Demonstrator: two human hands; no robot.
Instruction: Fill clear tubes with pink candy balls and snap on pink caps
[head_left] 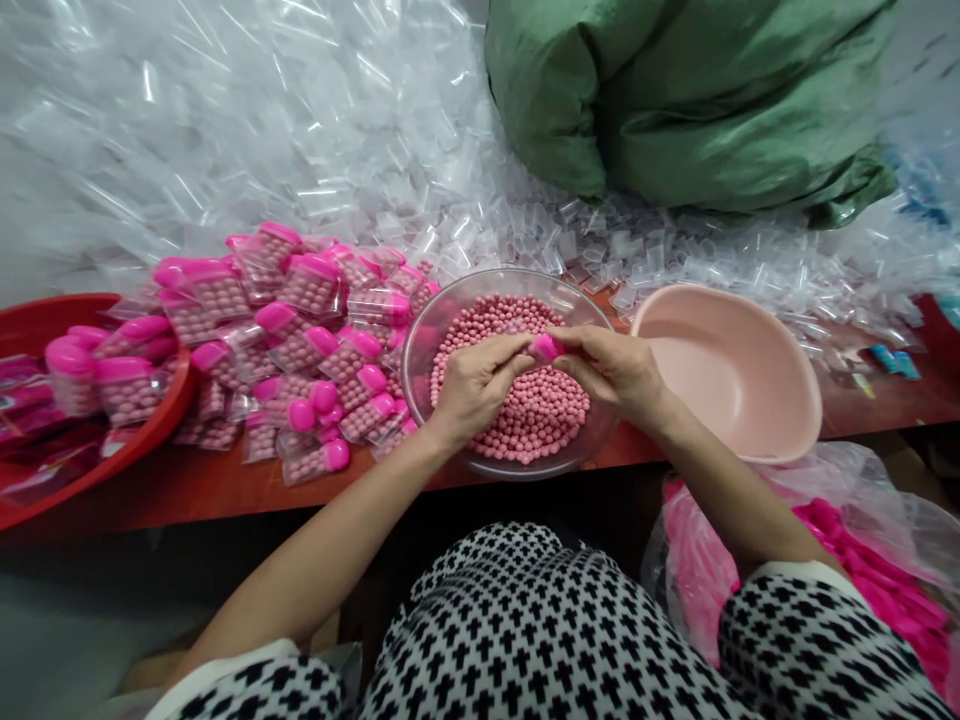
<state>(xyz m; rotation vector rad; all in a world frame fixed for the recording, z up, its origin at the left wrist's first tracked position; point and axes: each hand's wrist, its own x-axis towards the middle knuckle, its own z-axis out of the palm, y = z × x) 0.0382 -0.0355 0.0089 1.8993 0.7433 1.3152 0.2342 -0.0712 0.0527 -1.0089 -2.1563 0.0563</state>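
Over a clear bowl (417, 395) of pink beads (525, 415), my two hands meet fingertip to fingertip. Between them shows a bright pink cap (545, 347), pinched by my right hand (619, 372). My left hand (480, 388) is closed against the cap's other side; what its fingers hold is mostly hidden behind them. Left of the bowl lies a heap of small clear containers (300, 350) filled with pink beads and topped with bright pink caps.
A red basin (176, 400) at the far left holds more capped containers. Right of the bowl stands a pale pink basin (727, 375). Loose clear containers (337, 130) pile up behind, beneath a green sack (697, 100). A plastic bag (847, 540) with bright pink pieces is below the table edge.
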